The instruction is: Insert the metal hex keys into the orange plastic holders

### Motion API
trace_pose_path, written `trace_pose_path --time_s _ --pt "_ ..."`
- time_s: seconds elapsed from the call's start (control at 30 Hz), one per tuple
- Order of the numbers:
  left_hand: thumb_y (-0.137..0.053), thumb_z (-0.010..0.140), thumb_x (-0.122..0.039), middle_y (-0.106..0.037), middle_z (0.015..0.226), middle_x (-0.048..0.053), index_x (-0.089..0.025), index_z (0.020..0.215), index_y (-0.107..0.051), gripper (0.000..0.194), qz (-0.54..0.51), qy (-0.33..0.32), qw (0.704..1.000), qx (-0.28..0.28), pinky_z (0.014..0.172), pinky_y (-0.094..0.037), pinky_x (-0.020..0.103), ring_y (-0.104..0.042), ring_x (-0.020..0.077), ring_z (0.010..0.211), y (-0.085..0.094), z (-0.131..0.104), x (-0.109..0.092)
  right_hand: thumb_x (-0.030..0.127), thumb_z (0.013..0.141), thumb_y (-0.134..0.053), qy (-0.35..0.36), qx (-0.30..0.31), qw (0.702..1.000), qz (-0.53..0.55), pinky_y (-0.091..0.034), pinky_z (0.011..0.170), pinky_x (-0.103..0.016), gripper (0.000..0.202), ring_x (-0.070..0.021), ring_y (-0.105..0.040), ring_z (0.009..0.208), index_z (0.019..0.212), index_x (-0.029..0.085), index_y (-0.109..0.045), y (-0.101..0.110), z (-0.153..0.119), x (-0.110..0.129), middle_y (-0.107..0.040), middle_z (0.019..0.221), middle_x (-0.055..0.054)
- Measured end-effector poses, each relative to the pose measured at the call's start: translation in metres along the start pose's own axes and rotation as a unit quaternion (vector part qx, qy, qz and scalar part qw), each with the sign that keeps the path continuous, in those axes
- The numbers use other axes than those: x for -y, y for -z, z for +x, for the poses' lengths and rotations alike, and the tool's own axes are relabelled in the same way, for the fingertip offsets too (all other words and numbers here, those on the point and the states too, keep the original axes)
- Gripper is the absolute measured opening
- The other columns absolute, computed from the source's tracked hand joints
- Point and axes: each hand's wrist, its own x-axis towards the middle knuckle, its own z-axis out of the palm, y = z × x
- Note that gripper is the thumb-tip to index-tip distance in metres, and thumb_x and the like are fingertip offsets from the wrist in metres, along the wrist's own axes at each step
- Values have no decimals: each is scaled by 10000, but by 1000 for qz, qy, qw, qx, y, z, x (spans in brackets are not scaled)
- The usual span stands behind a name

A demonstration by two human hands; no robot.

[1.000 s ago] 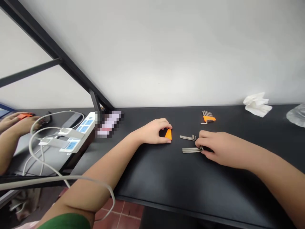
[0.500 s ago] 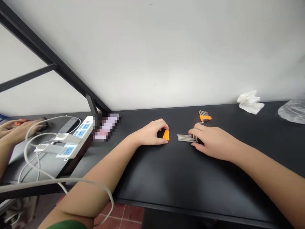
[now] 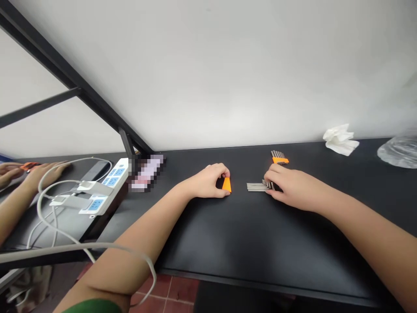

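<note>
My left hand [image 3: 211, 181] rests on the black table, thumb and fingers pinching the two ends of an orange hex key holder [image 3: 227, 185]. To its right lies a row of loose L-shaped hex keys [image 3: 256, 187], long arms pointing left toward the holder, with a gap between. My right hand [image 3: 289, 187] has thumb and fingertips closed around the bent ends of these keys, partly covering them. Just behind the right hand, a second orange holder [image 3: 279, 160] carries several hex keys; its near side is partly hidden by the fingers.
A crumpled tissue [image 3: 341, 139] and clear plastic [image 3: 399, 152] lie at the back right. On the left are a power strip [image 3: 112, 184] with white cables, a blurred flat object [image 3: 148, 173] and a metal frame [image 3: 97, 113]. Another person's hands [image 3: 42, 176] work at the far left.
My right hand has shifted slightly right, and the loose hex keys have moved a little right with it. My left hand stays on the orange holder. The other person's hands have moved slightly.
</note>
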Motion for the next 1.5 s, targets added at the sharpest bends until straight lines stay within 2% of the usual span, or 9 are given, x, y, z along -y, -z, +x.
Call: trace_pose_path --time_s 0.23,0.4,0.47,0.57,0.7,0.97,1.13,1.3,1.5 --pt "-770 732 -368 -656 1053 48 -206 1084 -616 417 -10 -11 1000 -19 837 -519 351 -619 217 945 -3 2 5 230 968 -493 26 27 999 -33 -335 527 -277 163 -107 -529 583 870 193 -619 0 -3 -2 -599 983 -52" --pt "-743 787 -315 -654 1158 75 -202 1231 -647 469 -22 -68 997 -22 892 -547 330 -641 205 1006 -3 3 10 146 888 -519 26 22 997 -75 -305 520 -288 117 -128 -528 591 800 184 -586 4 -2 7 -600 905 -56" --pt "-734 801 -299 -658 1186 85 -204 1209 -668 424 -29 -91 995 -39 932 -551 339 -649 213 1049 -4 4 10 138 863 -530 24 10 999 -40 -323 529 -280 113 -125 -520 586 769 193 -562 7 -2 9 -604 879 -42" --pt "-737 815 -305 -670 1250 99 -208 1258 -652 461 -43 -110 990 -73 1014 -529 382 -646 237 1136 -8 4 10 148 843 -555 26 -12 996 82 -381 564 -251 106 -122 -533 610 757 206 -535 10 -3 11 -609 819 -12" --pt "-725 813 -292 -706 1187 75 -222 1322 -624 524 -43 -110 988 -104 945 -548 358 -678 216 1046 -12 3 7 153 851 -562 50 -57 983 168 -421 618 -245 87 -128 -550 652 781 204 -547 5 -1 18 -614 794 -12" --pt "-717 808 -305 -723 1101 62 -210 1267 -655 472 -52 -142 979 -139 889 -553 325 -688 191 957 -13 1 -2 137 923 -493 107 -92 987 75 -405 617 -267 129 -132 -533 643 840 181 -582 -7 2 24 -612 840 -35" --pt "-739 804 -344 -736 1019 55 -208 1235 -671 457 -39 -150 975 -160 841 -560 312 -693 184 891 -12 0 -6 149 994 -433 143 -102 984 -16 -423 659 -301 202 -174 -600 749 947 145 -629 -4 0 19 -649 975 -92" --pt "-747 807 -363 -735 948 52 -199 1221 -674 451 -17 -174 968 -180 801 -568 306 -690 179 837 -13 -1 -11 103 998 -405 167 -112 976 -79 -399 625 -297 248 -179 -598 764 931 131 -643 -2 -4 19 -654 989 -119" --pt "-760 803 -365 -752 927 57 -184 1198 -682 441 38 -221 944 -241 828 -587 329 -714 183 827 -18 2 -9 71 984 -434 197 -192 959 -72 -440 650 -297 223 -186 -598 829 937 135 -643 -8 1 20 -657 1025 -106"
